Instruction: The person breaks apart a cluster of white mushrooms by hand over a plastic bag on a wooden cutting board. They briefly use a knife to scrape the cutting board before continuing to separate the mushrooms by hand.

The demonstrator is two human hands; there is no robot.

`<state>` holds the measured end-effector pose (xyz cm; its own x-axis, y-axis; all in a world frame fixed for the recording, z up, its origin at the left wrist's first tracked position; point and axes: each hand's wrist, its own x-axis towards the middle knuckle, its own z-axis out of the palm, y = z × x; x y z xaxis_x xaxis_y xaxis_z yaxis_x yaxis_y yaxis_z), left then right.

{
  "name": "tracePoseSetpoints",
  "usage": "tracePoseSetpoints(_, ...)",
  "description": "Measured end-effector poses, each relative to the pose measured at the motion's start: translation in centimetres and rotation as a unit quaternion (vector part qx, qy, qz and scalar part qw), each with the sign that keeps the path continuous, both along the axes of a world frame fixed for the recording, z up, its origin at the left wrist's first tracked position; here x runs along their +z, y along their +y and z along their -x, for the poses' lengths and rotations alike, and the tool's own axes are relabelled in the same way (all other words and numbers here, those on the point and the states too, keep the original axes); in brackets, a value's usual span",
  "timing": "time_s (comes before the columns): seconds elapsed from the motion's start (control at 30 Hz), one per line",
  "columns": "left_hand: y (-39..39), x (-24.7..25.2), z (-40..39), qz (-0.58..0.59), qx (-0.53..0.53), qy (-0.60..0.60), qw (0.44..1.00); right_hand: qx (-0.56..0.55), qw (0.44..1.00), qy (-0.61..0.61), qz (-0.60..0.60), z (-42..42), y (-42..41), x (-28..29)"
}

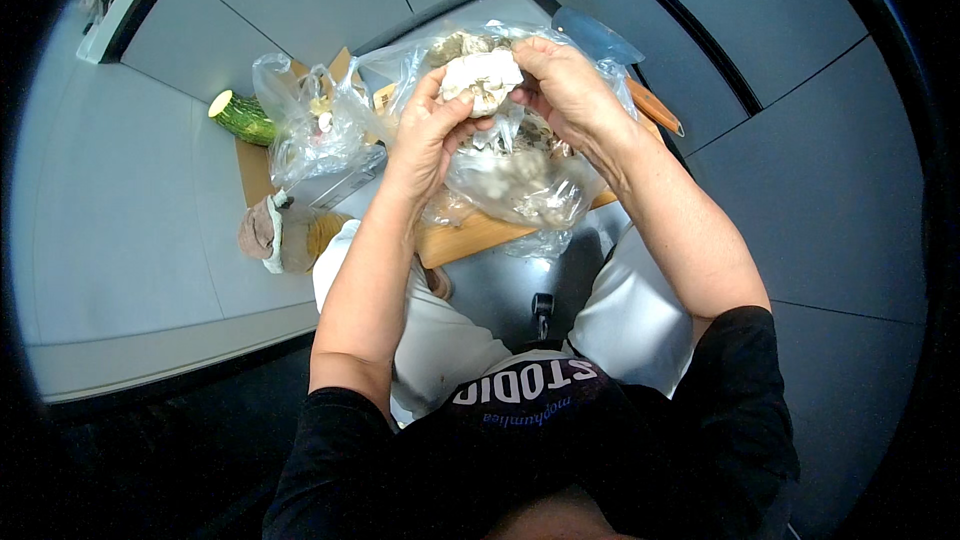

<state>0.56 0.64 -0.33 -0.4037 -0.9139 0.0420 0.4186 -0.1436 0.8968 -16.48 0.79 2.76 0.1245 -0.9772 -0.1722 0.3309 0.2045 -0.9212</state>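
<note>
Over an open clear plastic bag (517,187), my two hands hold up a whitish, lumpy cluster (484,82) that looks like mushroom. My left hand (431,124) grips its left and lower side, thumb on the front. At its upper right edge, the fingers of my right hand (562,86) pinch it. More pale and brownish pieces (461,45) show inside the bag behind the cluster. Blurred pieces lie under the plastic at the front. The bag rests on a wooden cutting board (472,236).
A cleaver with a grey-blue blade (596,36) and an orange-brown handle (656,106) lies right of the bag. To the left are a cut green squash (246,118), a second plastic bag (322,135), cardboard (255,172) and a brown cloth item (259,231). Cabinet panels (810,202) stand at the right.
</note>
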Motion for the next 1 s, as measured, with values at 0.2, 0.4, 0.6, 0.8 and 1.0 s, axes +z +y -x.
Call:
tracePoseSetpoints(0.2, 0.1, 0.4, -0.1, -0.022, -0.020, 0.062, 0.998, -0.057, 0.991, -0.118, -0.040, -0.5, 0.1, 0.0)
tracePoseSetpoints(0.4, 0.3, 0.7, -0.4, -0.010, -0.036, 0.082, 0.996, -0.077, 0.988, -0.118, -0.067, 0.2, -0.3, -0.2)
tracePoseSetpoints(0.6, 0.3, 1.1, -0.9, 0.008, -0.048, 0.112, 0.993, -0.075, 0.996, -0.013, -0.055, 1.1, -0.8, -0.4)
tracePoseSetpoints(0.8, 0.2, 0.6, -1.1, 0.003, -0.061, 0.145, 0.988, -0.116, 0.992, -0.010, -0.057, 0.4, -0.6, -0.6)
tracePoseSetpoints(1.0, -0.4, 1.1, -2.1, -0.023, -0.078, 0.212, 0.974, -0.056, 0.987, 0.151, -0.028, 0.9, -1.4, -1.5)
